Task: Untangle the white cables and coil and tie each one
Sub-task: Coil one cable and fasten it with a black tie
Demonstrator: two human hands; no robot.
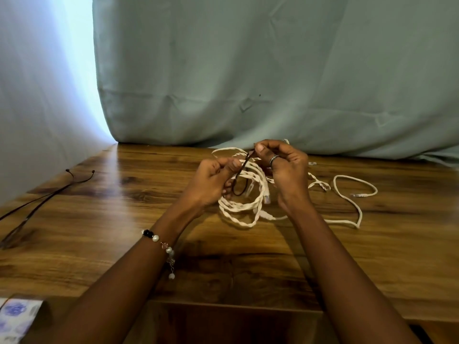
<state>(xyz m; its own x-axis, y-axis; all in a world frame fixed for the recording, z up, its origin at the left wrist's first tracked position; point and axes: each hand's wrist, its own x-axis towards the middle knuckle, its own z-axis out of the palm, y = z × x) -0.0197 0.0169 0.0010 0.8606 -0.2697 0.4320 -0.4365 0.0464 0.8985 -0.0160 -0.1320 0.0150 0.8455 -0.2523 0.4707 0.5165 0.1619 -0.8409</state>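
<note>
At far left, thin dark cords (47,194) lie on the glossy wood-grain desk (124,219). Moving right, the left hand (211,182) curls its fingers around a coiled bundle of white cable (244,207), a flat, twisted, matte loop raised just above the desk. A dark elastic tie (242,175) runs diagonally up and right from the left thumb to the right hand (283,165), which pinches its upper end. Both hands sit equally near it. Farther right, 1 loose white cable (355,194) snakes across the desk, uncoiled.
</note>
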